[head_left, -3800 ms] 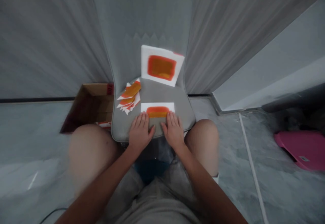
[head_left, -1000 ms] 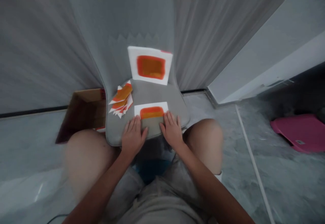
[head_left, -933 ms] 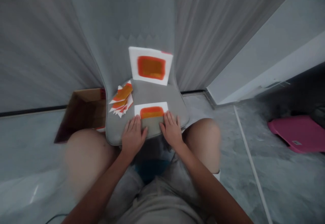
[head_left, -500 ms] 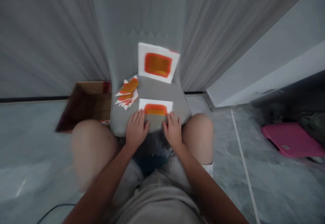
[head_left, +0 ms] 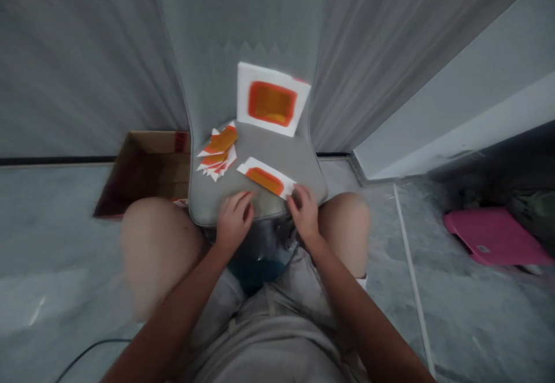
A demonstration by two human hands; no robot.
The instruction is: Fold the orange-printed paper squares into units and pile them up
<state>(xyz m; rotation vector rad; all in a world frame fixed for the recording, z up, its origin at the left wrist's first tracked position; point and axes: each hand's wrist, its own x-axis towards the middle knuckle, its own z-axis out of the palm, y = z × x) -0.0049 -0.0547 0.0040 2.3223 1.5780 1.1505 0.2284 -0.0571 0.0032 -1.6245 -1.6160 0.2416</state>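
A folded strip of paper (head_left: 265, 180), white with an orange and red block on its face, lies slantwise on the grey chair seat (head_left: 208, 206). My right hand (head_left: 304, 212) has its thumb and fingers closed at the strip's right end. My left hand (head_left: 235, 216) rests over the seat's front edge, apart from the strip, its fingers slightly bent and the thumb apart; it holds nothing that I can see. Left of the strip lies a fanned pile of folded papers (head_left: 220, 150) in the same colours. Behind it a white sheet with an orange rectangle (head_left: 273, 102) leans upright against the backrest.
An open cardboard box (head_left: 147, 169) stands on the floor left of the chair. Grey curtains (head_left: 87, 53) hang behind. At the right are a white ledge (head_left: 433, 111) and a pink plastic item (head_left: 498, 235). A dark cable (head_left: 93, 345) lies at lower left.
The folded strip has turned, its right end swinging nearer to me. My left hand has come off it and its fingers have bent; my right hand has closed on its right end.
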